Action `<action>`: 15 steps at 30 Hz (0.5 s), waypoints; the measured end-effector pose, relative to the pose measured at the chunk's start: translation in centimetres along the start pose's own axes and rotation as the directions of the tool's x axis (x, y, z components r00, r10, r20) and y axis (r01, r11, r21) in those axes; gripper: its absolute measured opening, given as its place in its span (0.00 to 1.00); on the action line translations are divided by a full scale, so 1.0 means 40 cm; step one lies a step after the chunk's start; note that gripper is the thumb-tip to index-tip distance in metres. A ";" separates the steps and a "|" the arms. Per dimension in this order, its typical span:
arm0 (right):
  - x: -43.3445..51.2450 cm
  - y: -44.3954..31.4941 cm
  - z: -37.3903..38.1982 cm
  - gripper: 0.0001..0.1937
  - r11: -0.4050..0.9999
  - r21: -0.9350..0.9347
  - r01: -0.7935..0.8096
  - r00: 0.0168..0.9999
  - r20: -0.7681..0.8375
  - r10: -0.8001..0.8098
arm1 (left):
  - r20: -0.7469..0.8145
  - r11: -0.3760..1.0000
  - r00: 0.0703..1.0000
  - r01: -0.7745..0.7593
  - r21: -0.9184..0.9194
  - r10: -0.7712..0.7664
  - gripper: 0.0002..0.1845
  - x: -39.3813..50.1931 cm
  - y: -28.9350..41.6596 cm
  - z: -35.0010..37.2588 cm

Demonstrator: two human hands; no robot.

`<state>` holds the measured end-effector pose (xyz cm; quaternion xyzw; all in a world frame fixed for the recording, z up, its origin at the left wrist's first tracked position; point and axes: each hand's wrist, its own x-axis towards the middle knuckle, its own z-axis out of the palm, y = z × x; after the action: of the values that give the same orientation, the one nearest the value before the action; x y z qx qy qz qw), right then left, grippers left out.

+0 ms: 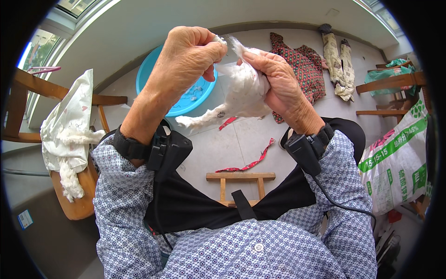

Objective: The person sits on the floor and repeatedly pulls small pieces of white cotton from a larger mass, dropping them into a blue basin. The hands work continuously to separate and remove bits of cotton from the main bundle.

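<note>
My left hand is raised, its thumb and bent fingers pinched on a small white tuft of cotton wadding. Close to its right, my right hand grips a larger bundle of white cotton wadding, thumb on top. A wisp of fibre stands up from the bundle towards the left fingertips, with a narrow gap between. One fluffy strand of the bundle hangs down to the lower left, and a dark thread lies on it. Below and behind the left hand is a light blue plastic basin with dark and pale scraps inside.
On a wooden chair at left lies white cloth with cotton. Patterned red clothing and pale sleeve-like pieces lie on the tiles. A red fabric strip is near a wooden stool. A printed sack stands right.
</note>
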<state>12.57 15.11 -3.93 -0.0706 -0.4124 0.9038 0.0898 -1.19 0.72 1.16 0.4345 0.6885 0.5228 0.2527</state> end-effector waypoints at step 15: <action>-0.001 -0.002 -0.008 0.11 1.000 -0.028 -0.002 1.000 -0.006 0.002 | -0.184 0.992 0.980 -0.056 0.109 0.076 0.09 0.004 0.006 -0.017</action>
<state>12.68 15.38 -4.09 -0.0750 -0.4248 0.8977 0.0893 -1.74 0.56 1.63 0.4183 0.7205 0.5335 0.1461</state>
